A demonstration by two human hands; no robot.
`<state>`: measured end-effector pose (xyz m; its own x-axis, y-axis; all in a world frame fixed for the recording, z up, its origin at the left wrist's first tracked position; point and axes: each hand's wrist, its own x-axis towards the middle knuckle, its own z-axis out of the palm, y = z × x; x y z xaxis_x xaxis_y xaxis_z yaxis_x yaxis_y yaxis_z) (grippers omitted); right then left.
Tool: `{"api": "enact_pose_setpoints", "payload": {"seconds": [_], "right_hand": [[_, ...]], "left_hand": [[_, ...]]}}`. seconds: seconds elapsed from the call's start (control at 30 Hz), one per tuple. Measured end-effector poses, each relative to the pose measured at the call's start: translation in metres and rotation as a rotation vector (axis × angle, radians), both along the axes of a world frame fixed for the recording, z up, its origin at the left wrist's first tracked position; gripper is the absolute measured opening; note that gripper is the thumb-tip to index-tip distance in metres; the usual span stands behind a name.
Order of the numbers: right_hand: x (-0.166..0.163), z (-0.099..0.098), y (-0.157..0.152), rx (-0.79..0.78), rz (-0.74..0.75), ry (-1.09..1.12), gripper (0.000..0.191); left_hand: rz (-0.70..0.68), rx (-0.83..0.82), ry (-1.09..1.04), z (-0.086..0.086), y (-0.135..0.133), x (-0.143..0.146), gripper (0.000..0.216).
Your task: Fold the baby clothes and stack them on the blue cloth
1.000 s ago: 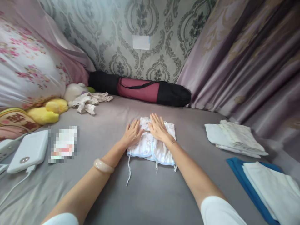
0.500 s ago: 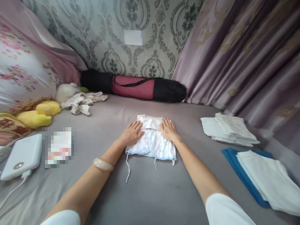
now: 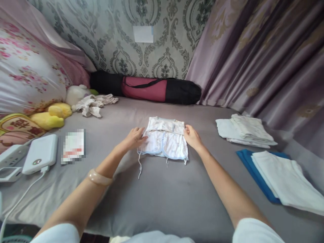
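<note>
A small white baby top (image 3: 174, 143) with light blue trim lies folded on the grey bed sheet (image 3: 162, 195). Its upper part is folded down over the body, and thin white ties trail from the lower edge. My left hand (image 3: 136, 137) is at the garment's left edge, thumb apart from the bent fingers, open. On the opposite side my right hand (image 3: 192, 136) has its fingers curled against the right edge, closed on the cloth; its fingertips are partly hidden.
Folded white cloths (image 3: 249, 130) and a blue cloth (image 3: 260, 179) under white ones lie right. At left are a power bank (image 3: 42, 152) with a cable, plush toys (image 3: 47, 119) and a crumpled cloth (image 3: 92, 106). A black and maroon long bag (image 3: 144, 89) lies along the wall.
Both hands were flat on the top; they have moved outward to its side edges, and the fingers have bent. The cloth lies flat as before. The view has shifted slightly.
</note>
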<state>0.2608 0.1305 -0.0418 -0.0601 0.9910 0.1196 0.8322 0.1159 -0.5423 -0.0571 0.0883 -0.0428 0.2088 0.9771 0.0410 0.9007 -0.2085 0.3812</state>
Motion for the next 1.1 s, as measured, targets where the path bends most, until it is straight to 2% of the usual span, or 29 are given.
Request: {"api": "enact_pose_setpoints", "payload": {"seconds": [0.07, 0.13, 0.27, 0.33, 0.43, 0.57, 0.73, 0.83, 0.93, 1.1], "right_hand": [[0.017, -0.001, -0.024, -0.044, 0.015, -0.013, 0.039], [0.032, -0.002, -0.050, -0.067, 0.111, -0.031, 0.035], [0.049, 0.003, -0.094, -0.046, 0.368, -0.038, 0.047], [0.051, 0.007, -0.106, -0.035, 0.459, -0.032, 0.049], [0.050, 0.010, -0.112, -0.015, 0.503, -0.024, 0.042], [0.048, 0.005, -0.107, 0.006, 0.514, -0.032, 0.030], [0.045, 0.009, -0.092, 0.019, 0.514, 0.033, 0.026], [0.041, 0.021, -0.075, -0.027, 0.466, 0.203, 0.025], [0.035, 0.031, -0.053, -0.145, 0.329, 0.395, 0.029], [0.019, 0.023, -0.006, -0.219, 0.106, 0.717, 0.036]], "left_hand": [[0.008, -0.038, -0.079, 0.004, -0.019, -0.008, 0.054], [-0.011, -0.105, -0.166, 0.006, -0.038, -0.016, 0.049], [-0.136, -0.120, -0.235, 0.003, -0.062, -0.026, 0.049], [-0.202, -0.105, -0.243, 0.000, -0.068, -0.030, 0.054], [-0.224, -0.116, -0.249, -0.001, -0.068, -0.031, 0.053], [-0.225, -0.137, -0.243, 0.002, -0.063, -0.026, 0.035], [-0.222, -0.167, -0.325, 0.014, -0.053, -0.024, 0.035], [-0.147, -0.190, -0.509, 0.026, -0.042, -0.023, 0.037], [-0.079, -0.239, -0.740, 0.035, -0.022, -0.016, 0.039], [0.032, -0.239, -1.109, 0.030, 0.028, 0.003, 0.046]]}}
